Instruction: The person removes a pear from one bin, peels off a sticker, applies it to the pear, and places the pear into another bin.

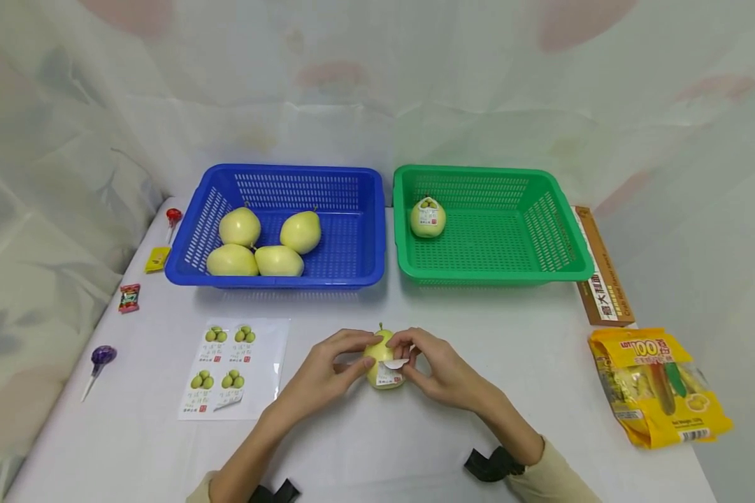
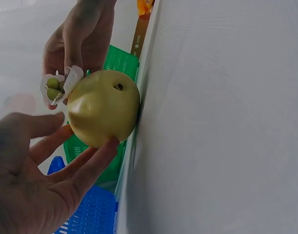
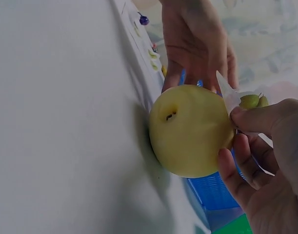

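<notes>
A yellow-green pear (image 1: 382,353) stands on the white table (image 1: 377,440) near the front edge, between both hands. My left hand (image 1: 358,358) grips its left side with thumb and fingers. My right hand (image 1: 407,351) pinches a white pear-print sticker (image 1: 395,366) that lies partly on the fruit's front, one edge lifted. The left wrist view shows the pear (image 2: 104,107) against my left hand (image 2: 66,146) and the sticker (image 2: 61,85) curling off. In the right wrist view my right hand (image 3: 234,139) holds the sticker (image 3: 246,100) against the pear (image 3: 190,130).
A sticker sheet (image 1: 233,367) lies left of the hands. Behind it, a blue basket (image 1: 277,279) holds several pears, and a green basket (image 1: 497,272) holds one labelled pear (image 1: 428,218). Lollipops (image 1: 103,356) and sweets (image 1: 128,297) lie at the left, a brown box (image 1: 600,279) and yellow snack bag (image 1: 657,384) at the right.
</notes>
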{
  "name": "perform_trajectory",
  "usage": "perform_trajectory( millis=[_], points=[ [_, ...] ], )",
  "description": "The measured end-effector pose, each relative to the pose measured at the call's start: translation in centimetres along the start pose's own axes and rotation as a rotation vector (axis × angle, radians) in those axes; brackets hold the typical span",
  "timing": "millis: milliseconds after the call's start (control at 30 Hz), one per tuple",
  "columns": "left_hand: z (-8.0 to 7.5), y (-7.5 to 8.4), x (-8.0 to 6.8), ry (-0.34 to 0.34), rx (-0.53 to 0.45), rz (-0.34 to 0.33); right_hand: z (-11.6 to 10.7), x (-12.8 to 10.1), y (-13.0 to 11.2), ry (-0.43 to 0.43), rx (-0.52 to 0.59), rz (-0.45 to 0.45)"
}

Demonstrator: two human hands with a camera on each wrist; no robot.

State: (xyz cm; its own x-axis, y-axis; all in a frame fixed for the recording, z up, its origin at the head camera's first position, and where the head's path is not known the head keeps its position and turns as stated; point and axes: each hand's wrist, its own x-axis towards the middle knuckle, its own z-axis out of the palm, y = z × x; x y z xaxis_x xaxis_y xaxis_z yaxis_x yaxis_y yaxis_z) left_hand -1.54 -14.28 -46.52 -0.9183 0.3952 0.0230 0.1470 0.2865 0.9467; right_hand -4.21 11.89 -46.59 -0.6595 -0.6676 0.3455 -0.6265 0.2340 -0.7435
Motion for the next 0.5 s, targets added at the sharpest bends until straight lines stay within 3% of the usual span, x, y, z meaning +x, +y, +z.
perform_trajectory(
  millis=[233, 500],
  points=[
    [0.2, 0.4, 0.2, -0.066, -0.025, 0.007, -0.2, 0.2, 0.3, -0.023, 0.030, 0.021],
    [1.2, 0.5, 0.5, -0.008, 0.078, 0.038, 0.1, 0.2, 0.4, 0.012, 0.076, 0.064]
  ],
)
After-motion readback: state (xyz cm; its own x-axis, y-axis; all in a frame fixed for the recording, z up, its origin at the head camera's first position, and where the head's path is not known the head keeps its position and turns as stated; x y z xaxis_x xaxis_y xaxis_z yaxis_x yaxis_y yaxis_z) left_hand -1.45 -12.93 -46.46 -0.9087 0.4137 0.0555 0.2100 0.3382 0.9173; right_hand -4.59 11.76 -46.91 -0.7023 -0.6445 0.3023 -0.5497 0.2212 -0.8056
